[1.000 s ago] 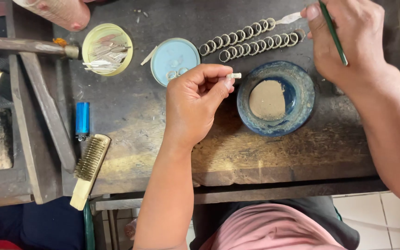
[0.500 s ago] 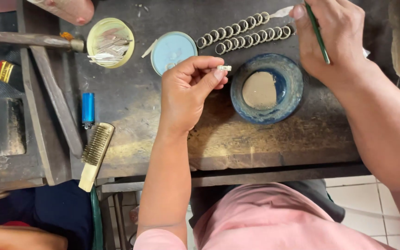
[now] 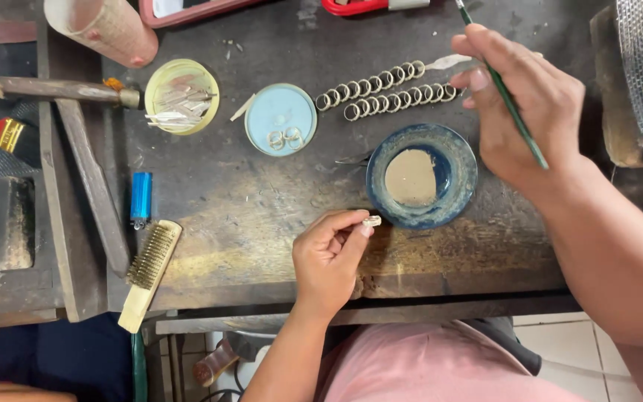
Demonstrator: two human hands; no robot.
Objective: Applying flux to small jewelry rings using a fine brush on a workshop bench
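Pinching a small pale ring (image 3: 371, 220) between thumb and fingertips of the left hand (image 3: 329, 257), just beside the near rim of the blue dish (image 3: 461, 152) of beige paste on the counter (image 3: 254, 216). Gripping a thin green brush (image 3: 513, 104) in the right hand (image 3: 526, 112), raised near the two rows of rings (image 3: 388, 89). Likely coating rings one by one. Next calls for loading the brush from the dish, then dabbing the held ring steadily without loosening the pinch.
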